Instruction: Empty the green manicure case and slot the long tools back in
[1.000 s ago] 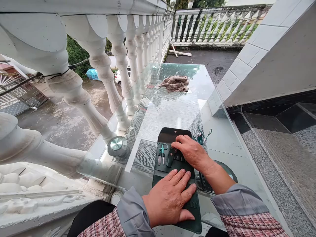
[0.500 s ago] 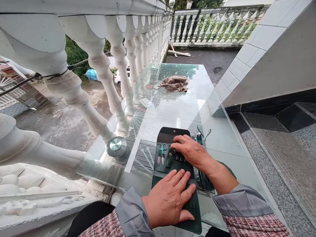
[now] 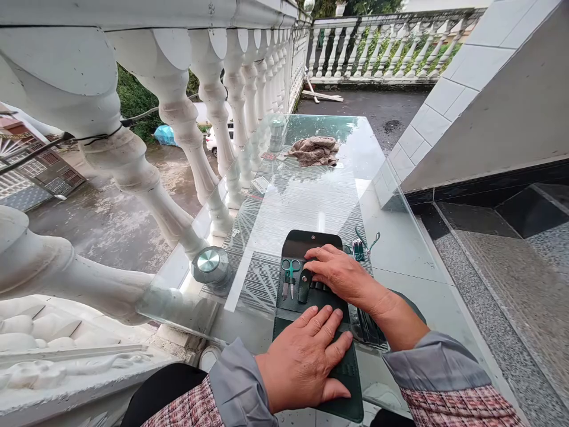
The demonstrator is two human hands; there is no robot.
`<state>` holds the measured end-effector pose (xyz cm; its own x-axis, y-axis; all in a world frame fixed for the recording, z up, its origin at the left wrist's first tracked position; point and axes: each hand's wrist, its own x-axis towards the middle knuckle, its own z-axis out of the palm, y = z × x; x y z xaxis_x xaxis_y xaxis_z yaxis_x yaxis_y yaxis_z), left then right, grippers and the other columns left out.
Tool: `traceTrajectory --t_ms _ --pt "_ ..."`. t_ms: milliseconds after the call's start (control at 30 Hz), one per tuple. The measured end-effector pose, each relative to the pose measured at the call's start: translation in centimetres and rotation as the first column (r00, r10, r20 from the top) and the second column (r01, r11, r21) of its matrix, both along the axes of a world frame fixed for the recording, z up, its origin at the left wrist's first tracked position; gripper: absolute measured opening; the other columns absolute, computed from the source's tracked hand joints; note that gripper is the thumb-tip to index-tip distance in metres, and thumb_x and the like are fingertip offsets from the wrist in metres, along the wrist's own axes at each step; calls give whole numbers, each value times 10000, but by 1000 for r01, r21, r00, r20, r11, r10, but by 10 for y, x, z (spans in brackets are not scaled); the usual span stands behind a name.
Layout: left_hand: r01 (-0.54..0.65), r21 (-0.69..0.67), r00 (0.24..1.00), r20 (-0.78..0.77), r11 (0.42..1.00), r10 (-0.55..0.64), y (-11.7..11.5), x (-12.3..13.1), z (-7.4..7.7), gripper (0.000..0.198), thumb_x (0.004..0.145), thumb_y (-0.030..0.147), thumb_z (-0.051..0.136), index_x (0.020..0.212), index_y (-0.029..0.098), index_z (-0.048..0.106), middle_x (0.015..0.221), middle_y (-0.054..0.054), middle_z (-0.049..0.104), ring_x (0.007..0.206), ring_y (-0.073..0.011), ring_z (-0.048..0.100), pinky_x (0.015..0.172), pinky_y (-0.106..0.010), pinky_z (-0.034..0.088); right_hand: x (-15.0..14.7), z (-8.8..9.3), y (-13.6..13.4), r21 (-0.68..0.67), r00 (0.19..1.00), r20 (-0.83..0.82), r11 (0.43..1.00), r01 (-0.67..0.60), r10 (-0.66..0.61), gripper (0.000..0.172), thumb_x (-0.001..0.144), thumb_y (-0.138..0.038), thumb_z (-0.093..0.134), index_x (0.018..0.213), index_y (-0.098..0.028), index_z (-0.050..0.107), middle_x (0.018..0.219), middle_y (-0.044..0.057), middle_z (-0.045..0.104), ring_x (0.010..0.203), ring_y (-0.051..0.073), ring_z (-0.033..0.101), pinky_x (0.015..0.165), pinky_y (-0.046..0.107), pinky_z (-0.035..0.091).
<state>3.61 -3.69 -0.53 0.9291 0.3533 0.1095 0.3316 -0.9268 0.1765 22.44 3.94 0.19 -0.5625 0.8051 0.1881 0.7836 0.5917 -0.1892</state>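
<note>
A dark green manicure case point(image 3: 306, 243) lies unfolded on the near end of a glass table point(image 3: 311, 196). Small green-handled scissors point(image 3: 290, 274) and a dark tool point(image 3: 304, 284) sit in its loops. My left hand point(image 3: 302, 359) lies flat on the case's near flap, fingers spread, holding it down. My right hand point(image 3: 340, 273) rests over the middle row of tools, fingers bent, fingertips at the dark tool; what they pinch, if anything, is hidden. More small green tools point(image 3: 362, 244) lie loose on the glass just right of the case.
A crumpled brown cloth point(image 3: 315, 150) lies at the table's far end beside a glass jar point(image 3: 277, 133). A round metal table fitting point(image 3: 210, 263) sits at the near left. A white balustrade point(image 3: 191, 118) runs along the left; a tiled wall point(image 3: 480, 89) rises on the right.
My right hand has slid slightly left and down over the tool row. The left hand and case have stayed put.
</note>
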Motion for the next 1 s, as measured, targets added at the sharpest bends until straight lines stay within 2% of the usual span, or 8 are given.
traceTrajectory --t_ms 167,267,333,400,533,700,867,1000 --pt "-7 -15 1000 -2 1000 7 0 1 0 677 907 587 337 1372 96 329 1450 -192 312 1364 -300 236 1121 -407 150 7 -1 3 96 999 29 995 18 -21 212 881 -170 470 904 -249 666 1062 51 611 877 180 461 767 310 396" --pt "-6 -13 1000 -5 1000 6 0 1 1 673 909 582 337 1373 94 327 1450 -194 310 1364 -301 235 1122 -405 147 9 -6 4 100 999 -6 994 32 -32 217 881 -168 469 900 -250 669 1051 55 604 873 177 466 767 301 397" --pt "-5 -11 1000 -7 1000 5 0 1 1 673 908 584 338 1371 94 331 1447 -193 318 1363 -300 239 1122 -405 144 6 -9 3 77 996 -46 994 74 -71 218 878 -160 468 912 -244 666 1041 59 598 883 175 481 761 290 405" --pt "-3 -11 1000 -8 1000 3 0 0 2 673 906 585 342 1369 96 334 1444 -191 323 1361 -298 244 1122 -404 142 -1 -12 1 46 982 -93 985 167 -162 233 883 -157 447 971 -228 651 1003 67 602 883 172 508 752 281 414" --pt "-1 -12 1000 -6 1000 1 1 1 2 675 904 585 350 1363 91 336 1447 -199 312 1359 -299 248 1121 -401 146 -19 -9 -4 5 935 -77 937 349 -347 266 911 -195 391 1068 -192 607 932 75 637 864 182 564 741 285 414" --pt "-8 -20 1000 -4 1000 8 0 2 2 676 897 586 369 1360 94 341 1439 -198 325 1368 -294 224 1118 -405 153 -34 1 -7 -93 862 61 857 506 -503 222 904 -317 429 901 -205 621 806 65 688 746 193 618 620 283 378" --pt "-14 -23 1000 -2 1000 14 -1 3 2 689 889 587 392 1360 88 339 1449 -203 303 1375 -295 201 1119 -407 149 -39 2 -2 -220 817 17 795 565 -576 233 823 -436 527 866 -231 627 699 37 684 675 204 631 572 281 356" --pt "-17 -19 1000 -7 1000 17 -1 4 1 693 887 591 394 1359 87 342 1450 -209 298 1373 -299 205 1115 -413 155 -43 -3 2 -280 766 -97 756 592 -636 121 729 -311 584 810 -234 632 675 13 665 651 185 607 579 273 370"
